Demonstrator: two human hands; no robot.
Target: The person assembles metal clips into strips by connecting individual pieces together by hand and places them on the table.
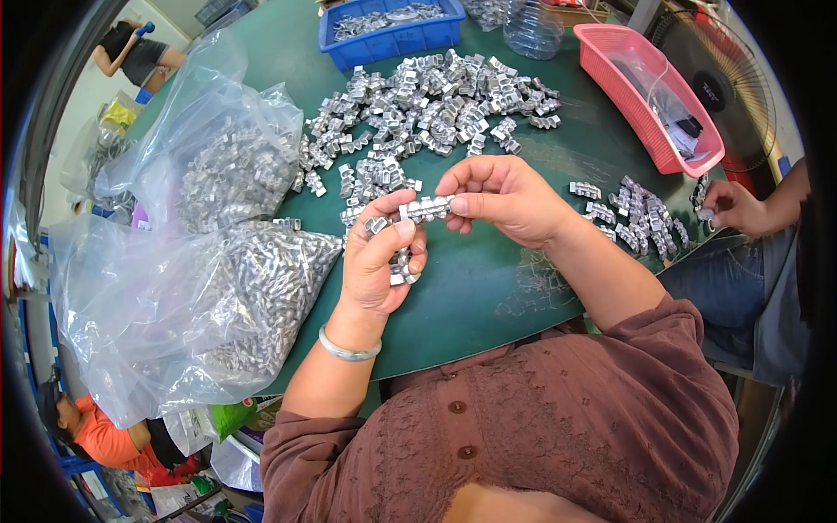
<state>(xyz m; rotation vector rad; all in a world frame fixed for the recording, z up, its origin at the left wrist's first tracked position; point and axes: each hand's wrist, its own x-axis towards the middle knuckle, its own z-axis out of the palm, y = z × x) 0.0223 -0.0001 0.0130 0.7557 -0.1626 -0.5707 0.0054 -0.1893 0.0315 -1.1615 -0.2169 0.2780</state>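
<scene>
A short strip of joined silvery metal links [426,208] is held level over the green table, between both hands. My left hand [370,270] pinches its left end with thumb and forefinger. More loose metal links [401,267] are tucked under the curled fingers of that hand. At the strip's right end, my right hand [510,202] grips it between thumb and forefinger. Just beyond my hands lies a small cluster of similar metal links [370,179], with a large heap of them [436,100] behind it.
Clear plastic bags full of metal parts [261,296] crowd the left side. A blue bin [392,33] and a pink basket [645,96] stand at the far side. Several link strips [641,213] lie at right, near another person's hand [737,209]. A fan [711,83] is behind the basket.
</scene>
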